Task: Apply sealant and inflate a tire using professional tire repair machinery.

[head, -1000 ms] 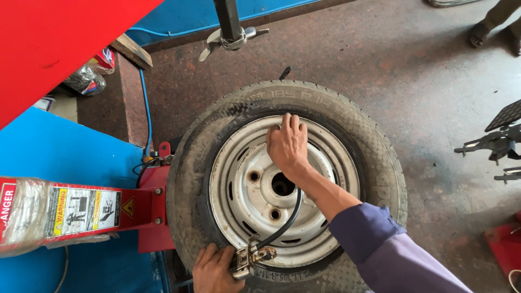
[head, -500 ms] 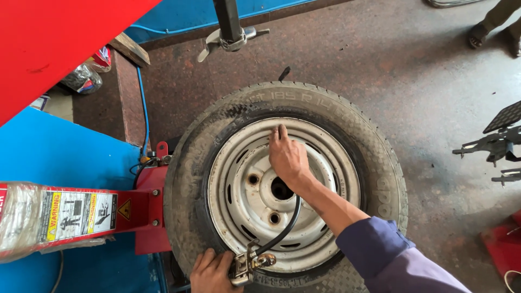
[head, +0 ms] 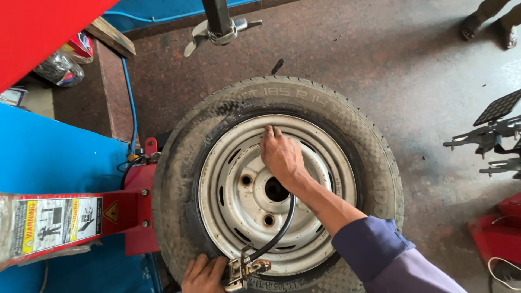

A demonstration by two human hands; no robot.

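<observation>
A worn black tyre [head: 374, 163] on a dirty white steel rim [head: 228, 179] lies flat in the middle of the view. My right hand [head: 281, 157] rests palm down on the rim just above the hub hole, with its fingertips at the far bead edge and nothing in it. At the tyre's near edge my left hand [head: 203, 274] grips a metal air chuck [head: 243, 268] at the rim. From the chuck a black hose [head: 282, 228] curves up under my right wrist. My blue sleeve covers the lower right part of the rim.
A red machine arm [head: 108, 217] with a yellow warning label presses against the tyre's left side. A black post with a metal head [head: 220, 24] hangs above. A thin blue hose [head: 127, 97], a wooden plank [head: 111, 37], black clamp gear [head: 488, 135] and another person's feet [head: 488, 21] are around.
My right hand has drawn back a little from the rim's far edge toward the hub, its fingers closer together. My left hand has stayed at the chuck.
</observation>
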